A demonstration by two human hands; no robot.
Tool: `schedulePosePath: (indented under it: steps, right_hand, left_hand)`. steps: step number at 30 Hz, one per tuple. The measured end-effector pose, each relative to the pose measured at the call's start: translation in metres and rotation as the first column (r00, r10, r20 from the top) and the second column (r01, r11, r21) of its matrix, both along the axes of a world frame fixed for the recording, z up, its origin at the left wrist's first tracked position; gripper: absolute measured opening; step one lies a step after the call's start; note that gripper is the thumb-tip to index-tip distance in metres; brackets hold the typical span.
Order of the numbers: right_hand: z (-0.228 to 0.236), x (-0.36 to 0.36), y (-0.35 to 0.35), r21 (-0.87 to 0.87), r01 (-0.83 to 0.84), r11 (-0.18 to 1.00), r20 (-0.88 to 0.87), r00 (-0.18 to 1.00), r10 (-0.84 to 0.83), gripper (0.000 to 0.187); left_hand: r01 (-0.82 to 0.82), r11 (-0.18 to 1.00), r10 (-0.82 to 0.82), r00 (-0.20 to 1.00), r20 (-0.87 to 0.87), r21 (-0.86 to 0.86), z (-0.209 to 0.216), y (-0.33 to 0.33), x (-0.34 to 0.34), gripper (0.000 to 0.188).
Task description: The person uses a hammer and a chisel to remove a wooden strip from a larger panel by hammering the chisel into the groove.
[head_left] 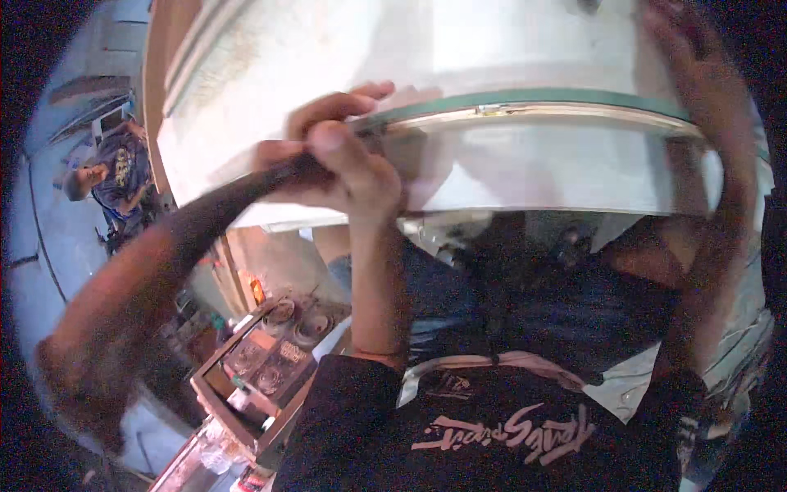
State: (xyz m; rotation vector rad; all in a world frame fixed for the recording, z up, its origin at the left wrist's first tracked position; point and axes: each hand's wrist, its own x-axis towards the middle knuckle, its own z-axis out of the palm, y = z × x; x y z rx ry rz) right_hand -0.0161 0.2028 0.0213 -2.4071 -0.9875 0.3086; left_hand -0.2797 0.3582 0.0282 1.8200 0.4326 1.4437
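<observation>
A long thin strip (pixel 557 105), green along its top with a pale wood-coloured band below, lies across the view over a white surface (pixel 566 172). A small metallic piece (pixel 492 109) sits near its middle. My left hand (pixel 361 168) is closed at the strip's left end, thumb up; blur hides exactly how its fingers lie. Another person's bare forearm (pixel 176 246) comes in from the left and meets my left hand there, the hands overlapping. Past the strip's right end, my right hand (pixel 680 33) is raised at the top right, dark and smeared, its fingers unclear.
Below the white surface's near edge are my legs. At lower left stands an open wooden box (pixel 246 394) with round metal-looking parts beside and in it. A person in a dark shirt (pixel 115 172) is farther off at the left. Clutter (pixel 738 361) lies at the right.
</observation>
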Motion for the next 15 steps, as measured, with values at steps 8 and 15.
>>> schedulePosePath:
  steps: [8, 15]
  right_hand:
    - [0.033, 0.052, -0.017, -0.075, -0.224, 0.972, 0.309, 0.921, 0.236, 0.031]
    - [0.047, 0.026, -0.015, -0.107, -0.154, 0.982, 0.415, 0.891, 0.185, 0.031]
  left_hand:
    - [0.053, 0.966, -0.096, 0.983, -0.159, -0.254, -0.011, -0.009, 0.006, 0.02]
    - [0.055, 0.912, -0.013, 0.994, 0.105, -0.406, 0.005, 0.007, 0.002, 0.027]
